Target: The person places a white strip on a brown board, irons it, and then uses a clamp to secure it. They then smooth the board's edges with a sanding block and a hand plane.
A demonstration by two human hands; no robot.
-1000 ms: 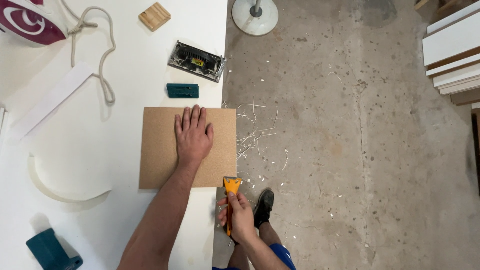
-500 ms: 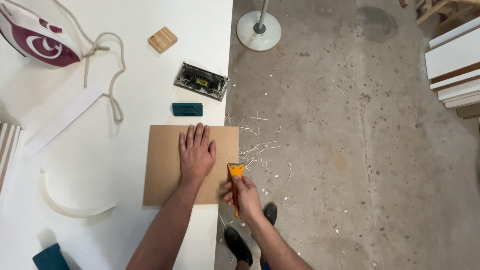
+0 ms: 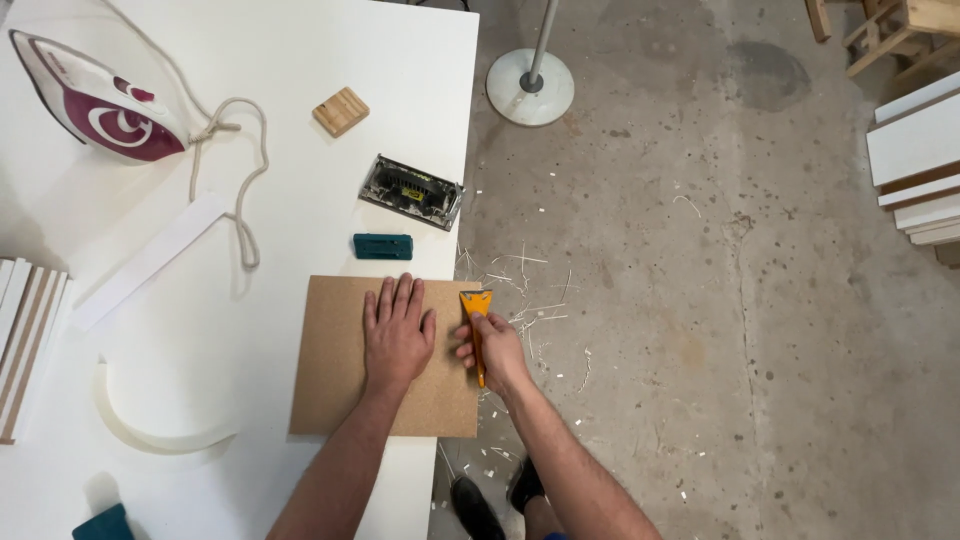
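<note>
My left hand (image 3: 396, 335) lies flat, fingers spread, on a brown rectangular board (image 3: 335, 350) that rests at the right edge of the white table (image 3: 300, 150). My right hand (image 3: 492, 348) grips an orange-handled scraper (image 3: 476, 305), with its blade held against the board's right edge near the far corner. Thin white shavings (image 3: 525, 300) lie on the concrete floor just beyond the scraper.
On the table lie a dark teal block (image 3: 382, 246), a grey-black tool (image 3: 412, 192), a small wooden block (image 3: 341, 111), a maroon and white iron (image 3: 95, 100) with its cord, and white edge strips (image 3: 150, 262). A lamp base (image 3: 530, 87) stands on the floor. White boards (image 3: 915, 160) are stacked at the right.
My right hand has slid the scraper along the board's right edge from the near corner toward the far corner. My left hand stays pressed on the board.
</note>
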